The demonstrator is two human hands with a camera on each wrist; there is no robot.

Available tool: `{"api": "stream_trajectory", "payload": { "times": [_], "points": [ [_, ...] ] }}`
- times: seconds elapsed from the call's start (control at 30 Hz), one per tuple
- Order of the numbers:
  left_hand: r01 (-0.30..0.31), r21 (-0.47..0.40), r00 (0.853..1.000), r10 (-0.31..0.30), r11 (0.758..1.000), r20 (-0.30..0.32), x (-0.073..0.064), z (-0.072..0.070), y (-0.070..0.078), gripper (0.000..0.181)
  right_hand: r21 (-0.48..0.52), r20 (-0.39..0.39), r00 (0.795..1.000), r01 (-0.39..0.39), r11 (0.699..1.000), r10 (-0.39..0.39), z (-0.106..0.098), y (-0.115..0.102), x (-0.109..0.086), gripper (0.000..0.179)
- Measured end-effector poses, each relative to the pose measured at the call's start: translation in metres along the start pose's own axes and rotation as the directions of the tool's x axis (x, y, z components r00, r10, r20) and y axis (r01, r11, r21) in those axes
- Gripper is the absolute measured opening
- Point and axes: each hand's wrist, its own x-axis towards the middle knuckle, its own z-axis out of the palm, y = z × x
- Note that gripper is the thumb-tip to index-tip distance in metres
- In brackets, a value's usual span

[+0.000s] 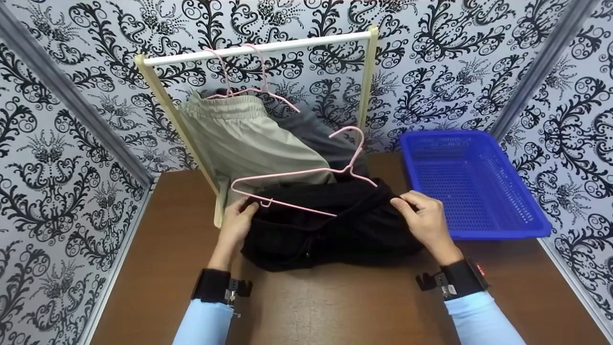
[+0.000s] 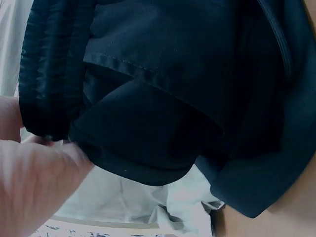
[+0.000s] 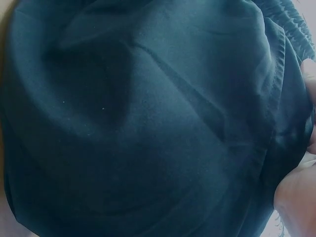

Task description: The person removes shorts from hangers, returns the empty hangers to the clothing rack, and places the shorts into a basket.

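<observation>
Black shorts [image 1: 364,237] with a gathered elastic waistband [image 2: 52,64] are held up over the table, their waist opening facing up. My left hand [image 1: 236,219] pinches the left end of the waistband between thumb and fingers. At the other end, my right hand [image 1: 426,220] grips the waistband, thumb on top. A pink hanger [image 1: 292,173] leans in the opening, its hook standing up and its right end and part of the lower bar hidden by the black cloth. Its left end sticks out beside my left hand.
Behind the shorts stands a small rack with a white rail [image 1: 306,43]. From it hang light grey-green shorts [image 1: 239,129] and dark grey shorts [image 1: 311,129] on pink hangers. A blue plastic basket [image 1: 536,211] sits at the right on the brown table [image 1: 335,306]. Patterned walls enclose the table.
</observation>
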Motion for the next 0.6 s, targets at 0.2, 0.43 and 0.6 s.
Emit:
{"api": "stream_trajectory", "payload": {
  "times": [0.2,0.43,0.6],
  "points": [
    [-0.021,0.211,0.995,0.041,0.977,-0.09,0.001,0.002,0.002,0.033,0.019,-0.002,1.0,0.011,1.0,-0.011,-0.001,-0.025,0.006,0.018],
    [-0.062,0.366,0.978,0.13,0.929,-0.162,0.003,0.004,0.001,0.02,0.023,0.001,1.0,0.005,1.0,-0.005,0.003,-0.012,0.003,0.018],
    [-0.064,0.403,0.978,0.138,0.913,-0.157,0.006,0.004,-0.002,0.017,0.004,0.004,1.0,0.002,1.0,-0.002,0.007,0.005,-0.001,0.019]
  ]
}}
